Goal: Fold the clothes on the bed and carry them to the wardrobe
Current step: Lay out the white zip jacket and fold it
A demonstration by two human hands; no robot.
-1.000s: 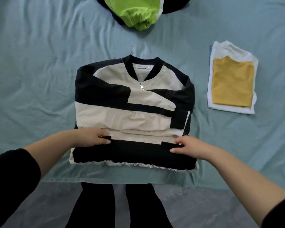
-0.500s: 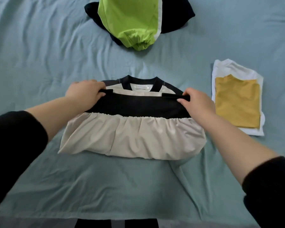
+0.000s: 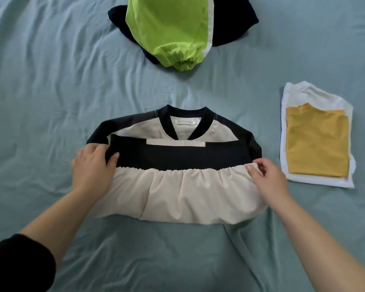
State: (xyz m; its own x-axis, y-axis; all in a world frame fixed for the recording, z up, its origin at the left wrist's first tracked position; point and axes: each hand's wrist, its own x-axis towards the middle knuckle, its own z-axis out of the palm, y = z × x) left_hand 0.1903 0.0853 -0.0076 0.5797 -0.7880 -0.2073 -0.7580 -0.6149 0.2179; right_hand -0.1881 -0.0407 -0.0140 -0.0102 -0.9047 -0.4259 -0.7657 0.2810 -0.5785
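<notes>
A black and cream jacket (image 3: pixel 177 194) lies folded in half on the blue bed sheet (image 3: pixel 51 102), its black hem band turned up below the collar. My left hand (image 3: pixel 91 167) rests on the jacket's left end, fingers curled over the black band. My right hand (image 3: pixel 268 178) pinches the gathered seam at the jacket's right end. A lime green and black garment (image 3: pixel 173 32) lies bundled at the far middle. A folded yellow top (image 3: pixel 316 142) sits on a folded white one (image 3: pixel 303 95) to the right.
The wrinkled blue sheet stretches out on the left and in front of the jacket. The folded stack lies close to the jacket's right end.
My hands carried the jacket's hem up toward the collar, folding it in half, then set it down. Both hands have slid back to the jacket's ends.
</notes>
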